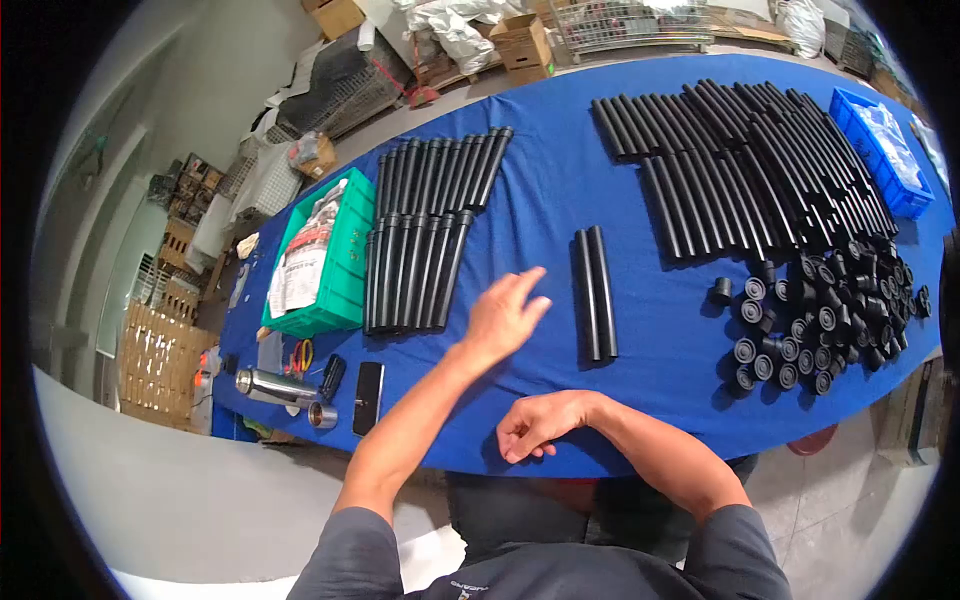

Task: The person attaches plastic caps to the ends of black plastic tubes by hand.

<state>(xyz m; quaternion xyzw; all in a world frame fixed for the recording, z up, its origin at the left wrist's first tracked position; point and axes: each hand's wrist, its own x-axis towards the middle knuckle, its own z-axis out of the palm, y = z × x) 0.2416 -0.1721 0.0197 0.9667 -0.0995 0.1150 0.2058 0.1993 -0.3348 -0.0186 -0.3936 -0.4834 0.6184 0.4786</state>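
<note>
My left hand (503,315) is over the blue cloth, between a batch of capped black tubes (425,230) and two loose black tubes (596,295). Its fingers are stretched out and hold nothing. Near the front edge of the table, my right hand (542,425) rests with its fingers curled in. No object shows in that hand, though its palm is hidden. The two loose tubes lie side by side, just beyond my right hand and apart from both hands.
Many black tubes (750,165) lie in rows at the far right, with a pile of black end caps (820,320) nearer. A green crate (345,260) holds papers at left. A steel flask (275,387) and phone (368,398) lie in front. A blue bin (908,200) stands far right.
</note>
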